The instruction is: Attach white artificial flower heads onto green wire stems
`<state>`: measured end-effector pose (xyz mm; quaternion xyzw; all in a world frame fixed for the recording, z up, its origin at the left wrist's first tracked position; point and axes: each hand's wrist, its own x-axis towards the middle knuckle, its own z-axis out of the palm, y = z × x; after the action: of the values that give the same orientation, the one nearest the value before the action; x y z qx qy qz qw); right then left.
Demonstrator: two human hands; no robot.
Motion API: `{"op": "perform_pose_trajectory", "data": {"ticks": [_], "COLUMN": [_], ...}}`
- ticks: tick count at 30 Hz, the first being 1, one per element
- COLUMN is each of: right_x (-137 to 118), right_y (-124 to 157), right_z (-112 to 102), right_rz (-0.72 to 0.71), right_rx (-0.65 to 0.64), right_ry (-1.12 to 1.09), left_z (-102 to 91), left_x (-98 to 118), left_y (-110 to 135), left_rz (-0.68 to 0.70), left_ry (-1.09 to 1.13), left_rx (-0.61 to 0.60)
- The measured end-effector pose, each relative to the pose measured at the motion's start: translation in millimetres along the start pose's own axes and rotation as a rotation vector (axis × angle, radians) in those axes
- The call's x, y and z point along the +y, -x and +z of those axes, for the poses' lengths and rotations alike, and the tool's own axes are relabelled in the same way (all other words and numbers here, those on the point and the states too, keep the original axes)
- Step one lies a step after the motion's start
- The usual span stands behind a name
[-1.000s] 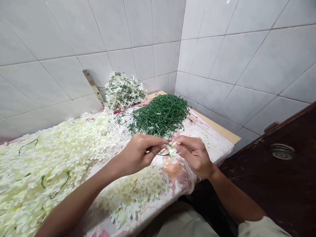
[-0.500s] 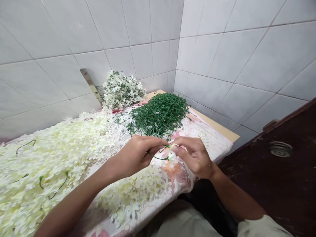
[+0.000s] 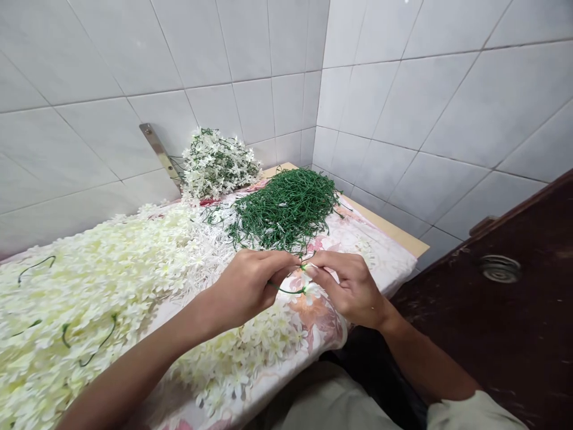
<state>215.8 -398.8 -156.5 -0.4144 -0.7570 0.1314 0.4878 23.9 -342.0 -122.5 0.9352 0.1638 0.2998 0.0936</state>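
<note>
My left hand [image 3: 248, 288] and my right hand [image 3: 351, 288] meet above a floral cloth [image 3: 320, 316], pinching a thin green wire stem [image 3: 286, 290] between their fingertips. A small white artificial flower [image 3: 310, 292] sits on that stem, just below my right fingertips. Behind my hands lies a tangled heap of green wire stems [image 3: 284, 210]. To my left spreads a wide mass of cream artificial flowers [image 3: 94, 292], with a few green stems lying on it. Part of the stem is hidden by my fingers.
A bundle of white flowers on green stems [image 3: 217, 164] stands against the white tiled wall [image 3: 147, 77], beside a metal bracket [image 3: 156, 149]. A wooden board edge [image 3: 385, 224] shows under the cloth. A dark wooden door [image 3: 501, 298] with a round metal plate [image 3: 499, 269] is at right.
My fingers have shifted slightly on the stem, and the flower sits a little lower and closer to the wire loop. The whole scene has drifted slightly left in view.
</note>
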Motion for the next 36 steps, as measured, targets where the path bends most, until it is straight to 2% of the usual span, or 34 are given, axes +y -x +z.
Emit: {"op": "perform_pose_trajectory", "data": {"ticks": [4, 8, 13, 16, 23, 36], "right_x": [3.2, 7.9, 11.1, 8.8, 1.3, -3.3], "right_y": [-0.6, -0.2, 1.4, 0.2, -1.5, -1.4], "right_z": [1.2, 8.6, 20.1, 20.9, 12.5, 8.5], "right_rz": [-0.021, -0.029, 0.14, 0.172, 0.086, 0.054], "right_rx": [-0.005, 0.051, 0.166, 0.186, 0.098, 0.105], "right_ry": [0.01, -0.011, -0.261, -0.341, -0.172, -0.105], "left_z": [4.8, 10.8, 7.3, 1.1, -4.2, -7.2], "left_x": [-0.5, -3.2, -5.8, -5.0, -3.1, -1.6], "left_y": [-1.1, -2.2, -3.5, -5.5, -8.9, -4.4], "left_rz": [-0.014, -0.021, -0.065, -0.11, -0.189, -0.107], "left_ry": [0.039, 0.055, 0.106, 0.194, 0.269, 0.224], "left_rx": [0.002, 0.047, 0.123, 0.168, 0.205, 0.125]}}
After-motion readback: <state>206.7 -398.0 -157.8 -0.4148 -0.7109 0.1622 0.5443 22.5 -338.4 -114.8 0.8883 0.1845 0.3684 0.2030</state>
